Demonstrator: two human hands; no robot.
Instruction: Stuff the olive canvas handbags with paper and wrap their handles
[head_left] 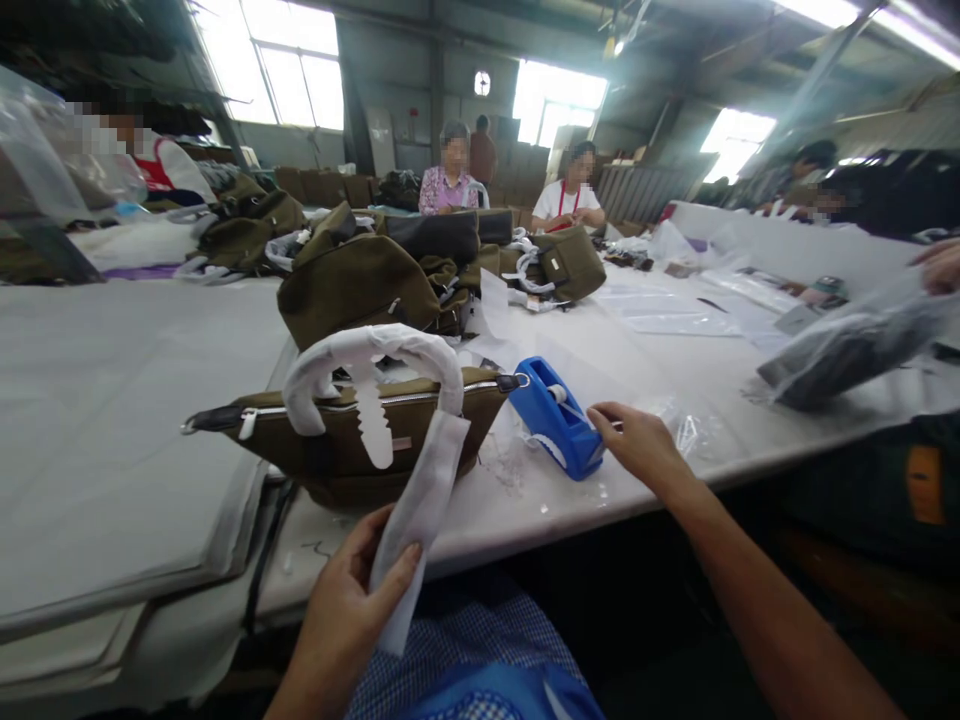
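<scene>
An olive-green handbag with a zipped top stands on the table in front of me. White wrapping covers its raised handle, and a toothed white strip hangs from it. My left hand grips the loose lower part of a white wrapping sheet that reaches down from the handle's right end. Right of the bag sits a blue tape dispenser. At its cutting edge, my right hand has its fingers pinched on the end of the tape, which is hard to make out.
More olive bags are heaped behind. Stacked white sheets lie at left. Clear plastic bags cover the table at right, where another person's hand holds a bagged dark item. Several people sit across the table.
</scene>
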